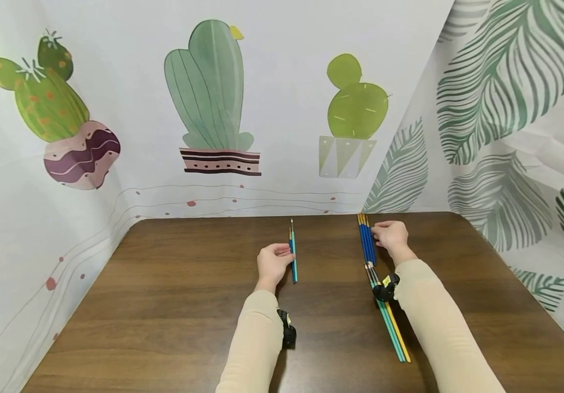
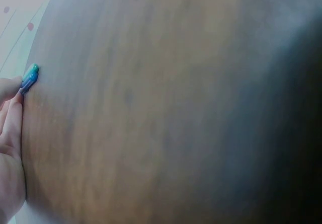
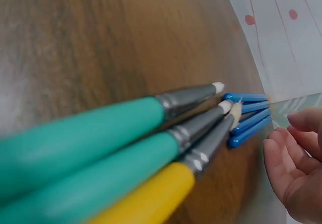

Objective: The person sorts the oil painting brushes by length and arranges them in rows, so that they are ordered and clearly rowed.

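Observation:
Near the far middle of the table, my left hand pinches a teal paintbrush and a shorter blue paintbrush between thumb and fingers. Their rounded handle ends stick out past the fingertips in the left wrist view. My right hand is just right of several blue paintbrushes, its fingers loosely bent and holding nothing. Below those lie two teal paintbrushes and a yellow paintbrush, bristles pointing toward the blue handles. The right wrist camera covers part of them in the head view.
The brown wooden table runs back to a wall covering printed with cacti and leaves. Blue brush tips reach close to the table's far edge. My right forearm extends along the right side of the teal and yellow brushes.

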The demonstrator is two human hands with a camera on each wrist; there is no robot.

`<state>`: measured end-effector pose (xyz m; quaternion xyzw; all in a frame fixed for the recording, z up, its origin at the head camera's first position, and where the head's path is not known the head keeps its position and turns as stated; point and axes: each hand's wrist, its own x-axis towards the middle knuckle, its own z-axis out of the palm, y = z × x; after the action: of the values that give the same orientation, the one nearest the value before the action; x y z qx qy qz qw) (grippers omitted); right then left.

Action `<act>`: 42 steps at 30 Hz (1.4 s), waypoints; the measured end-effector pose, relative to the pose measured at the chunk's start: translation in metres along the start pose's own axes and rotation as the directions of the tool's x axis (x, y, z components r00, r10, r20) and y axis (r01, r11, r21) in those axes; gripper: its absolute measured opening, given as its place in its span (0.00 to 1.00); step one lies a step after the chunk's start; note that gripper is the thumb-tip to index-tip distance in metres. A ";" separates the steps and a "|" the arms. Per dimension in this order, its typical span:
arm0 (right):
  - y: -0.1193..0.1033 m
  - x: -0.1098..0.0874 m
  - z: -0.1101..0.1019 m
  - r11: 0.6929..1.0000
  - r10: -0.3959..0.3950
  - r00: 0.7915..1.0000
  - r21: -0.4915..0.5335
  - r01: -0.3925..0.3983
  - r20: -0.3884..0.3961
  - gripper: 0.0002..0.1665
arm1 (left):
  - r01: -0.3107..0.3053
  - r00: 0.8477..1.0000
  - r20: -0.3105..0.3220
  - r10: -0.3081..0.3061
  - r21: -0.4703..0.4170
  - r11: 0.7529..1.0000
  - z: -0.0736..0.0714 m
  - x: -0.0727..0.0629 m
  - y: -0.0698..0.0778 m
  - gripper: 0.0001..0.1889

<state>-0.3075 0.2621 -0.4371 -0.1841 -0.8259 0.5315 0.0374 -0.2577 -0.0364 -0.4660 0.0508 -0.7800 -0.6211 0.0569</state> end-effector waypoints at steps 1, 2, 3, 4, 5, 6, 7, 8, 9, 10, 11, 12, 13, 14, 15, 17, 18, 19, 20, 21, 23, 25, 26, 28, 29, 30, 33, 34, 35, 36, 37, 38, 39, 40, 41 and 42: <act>-0.001 0.000 0.000 1.000 -0.003 1.000 -0.007 0.003 -0.002 0.21 | 0.000 1.000 0.000 0.000 -0.002 1.000 0.000 0.000 0.000 0.13; -0.003 -0.001 0.000 1.000 -0.006 1.000 -0.013 0.006 -0.002 0.21 | -0.002 1.000 -0.001 0.002 -0.002 1.000 -0.001 0.001 0.000 0.13; -0.004 -0.002 0.000 1.000 -0.009 1.000 -0.020 0.009 -0.002 0.21 | -0.005 1.000 -0.002 0.005 -0.001 1.000 -0.001 0.001 0.000 0.13; -0.005 -0.002 0.000 1.000 -0.012 1.000 -0.024 0.012 0.001 0.21 | -0.005 1.000 -0.004 0.005 -0.002 1.000 -0.002 0.001 -0.001 0.13; -0.007 -0.003 0.000 0.999 -0.018 1.000 -0.026 0.018 0.003 0.21 | -0.004 1.000 -0.006 0.004 -0.001 1.000 -0.002 0.001 0.000 0.13; -0.008 -0.004 0.000 0.999 -0.023 1.000 -0.026 0.023 0.004 0.21 | -0.002 1.000 -0.007 0.002 -0.002 1.000 -0.002 0.001 0.000 0.13; -0.008 -0.005 0.001 0.999 -0.028 1.000 -0.027 0.028 0.009 0.21 | 0.000 1.000 -0.008 0.000 0.000 1.000 -0.002 0.001 0.000 0.13; -0.009 -0.006 0.001 0.999 -0.033 0.999 -0.022 0.033 0.014 0.22 | -0.001 1.000 -0.008 0.001 0.002 1.000 -0.002 0.001 0.000 0.13; -0.009 -0.007 0.001 0.999 -0.038 0.999 -0.018 0.038 0.020 0.22 | 0.001 1.000 -0.009 -0.001 0.002 1.000 -0.002 0.001 0.000 0.13; -0.010 -0.008 0.002 0.999 -0.041 0.999 -0.014 0.042 0.026 0.22 | 0.005 1.000 -0.008 -0.005 0.001 1.000 -0.002 0.001 0.000 0.13; -0.010 -0.010 0.002 0.999 -0.050 0.998 -0.011 0.051 0.035 0.23 | 0.005 1.000 -0.008 -0.005 0.002 1.000 -0.002 0.001 0.000 0.13; -0.011 -0.011 0.003 0.998 -0.056 0.998 -0.008 0.056 0.043 0.23 | 0.004 1.000 -0.009 -0.004 0.005 1.000 -0.002 0.000 0.000 0.13; -0.012 -0.012 0.003 0.998 -0.064 0.996 -0.007 0.064 0.054 0.23 | 0.000 1.000 -0.009 0.000 0.008 1.000 -0.002 0.000 -0.001 0.13; -0.013 -0.014 0.004 0.997 -0.076 0.995 0.004 0.076 0.064 0.23 | 0.001 1.000 -0.010 -0.001 0.008 1.000 -0.001 0.000 -0.001 0.13; -0.014 -0.015 0.005 0.996 -0.086 0.993 0.006 0.086 0.075 0.24 | 0.006 1.000 -0.010 -0.006 0.007 1.000 -0.001 0.001 -0.001 0.13; -0.016 -0.017 0.007 0.994 -0.106 0.990 0.005 0.106 0.096 0.25 | 0.010 1.000 -0.011 -0.010 0.007 1.000 -0.001 0.001 -0.002 0.13; -0.017 -0.018 0.009 0.994 -0.106 0.989 0.007 0.106 0.101 0.24 | 0.007 1.000 -0.012 -0.007 0.008 1.000 -0.001 0.001 -0.002 0.13; -0.017 -0.018 0.010 0.994 -0.110 0.988 0.006 0.110 0.109 0.24 | 0.003 1.000 -0.013 -0.003 0.009 1.000 0.000 0.001 -0.003 0.13; -0.018 -0.018 0.012 0.994 -0.111 0.987 0.008 0.111 0.116 0.24 | 0.008 1.000 -0.014 -0.008 0.008 1.000 0.000 0.001 -0.002 0.13; -0.018 -0.019 0.015 0.994 -0.108 0.986 -0.002 0.109 0.123 0.24 | 0.006 1.000 -0.015 -0.006 0.008 1.000 0.000 0.001 -0.003 0.13; -0.019 -0.019 0.019 0.994 -0.109 0.985 0.000 0.110 0.137 0.24 | 0.004 1.000 -0.017 -0.004 0.009 1.000 0.000 0.000 -0.002 0.13; -0.021 -0.021 0.025 0.994 -0.113 0.982 0.006 0.113 0.155 0.24 | 0.005 1.000 -0.016 -0.005 0.007 1.000 0.000 0.000 -0.002 0.13; -0.022 -0.022 0.027 0.994 -0.112 0.980 0.013 0.112 0.162 0.23 | 0.008 1.000 -0.016 -0.008 0.005 1.000 0.000 0.000 -0.002 0.13; -0.025 -0.025 0.033 0.993 -0.115 0.977 0.022 0.113 0.180 0.23 | 0.003 1.000 -0.014 -0.003 0.004 1.000 -0.001 0.000 -0.001 0.13; -0.026 -0.027 0.036 0.993 -0.117 0.975 0.028 0.114 0.187 0.22 | 0.001 1.000 -0.013 -0.001 0.004 1.000 0.000 0.000 -0.001 0.13; -0.027 -0.029 0.039 0.993 -0.118 0.974 0.033 0.114 0.195 0.22 | -0.001 1.000 -0.012 0.001 0.003 1.000 -0.001 0.000 -0.001 0.13; -0.031 -0.034 0.048 0.993 -0.119 0.969 0.046 0.112 0.218 0.22 | -0.004 1.000 -0.009 0.004 0.005 1.000 -0.001 -0.001 0.000 0.13; -0.032 -0.035 0.051 0.993 -0.118 0.967 0.050 0.110 0.226 0.21 | -0.002 1.000 -0.008 0.002 0.005 1.000 -0.001 -0.001 0.000 0.13; -0.033 -0.036 0.055 0.993 -0.119 0.965 0.054 0.109 0.234 0.21 | -0.002 1.000 -0.007 0.002 0.006 1.000 -0.001 -0.001 0.000 0.13; -0.034 -0.038 0.057 0.992 -0.120 0.962 0.055 0.110 0.245 0.22 | -0.002 1.000 -0.007 0.002 0.005 1.000 0.000 -0.001 0.000 0.13; -0.035 -0.039 0.061 0.992 -0.119 0.960 0.057 0.108 0.252 0.21 | -0.001 1.000 -0.006 0.001 0.004 1.000 0.000 -0.001 0.000 0.13; -0.036 -0.041 0.064 0.992 -0.119 0.958 0.060 0.107 0.259 0.21 | -0.001 1.000 -0.005 0.001 0.003 1.000 0.000 -0.001 0.000 0.13; -0.038 -0.042 0.067 0.993 -0.117 0.958 0.065 0.103 0.263 0.21 | -0.007 1.000 -0.004 0.007 0.004 1.000 0.000 -0.001 0.000 0.13; -0.039 -0.044 0.070 0.992 -0.117 0.956 0.067 0.103 0.269 0.21 | -0.007 1.000 -0.004 0.007 0.004 1.000 0.000 -0.001 0.000 0.12; -0.040 -0.045 0.073 0.992 -0.118 0.954 0.069 0.102 0.275 0.20 | -0.008 1.000 -0.004 0.008 0.004 1.000 0.000 -0.001 -0.001 0.12; -0.041 -0.047 0.076 0.992 -0.119 0.953 0.075 0.102 0.280 0.20 | -0.010 1.000 -0.005 0.010 0.005 1.000 0.000 0.000 -0.001 0.12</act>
<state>-0.2943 0.1656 -0.4269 -0.0585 -0.8156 0.5738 -0.0462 -0.2574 -0.0363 -0.4671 0.0488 -0.7815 -0.6189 0.0619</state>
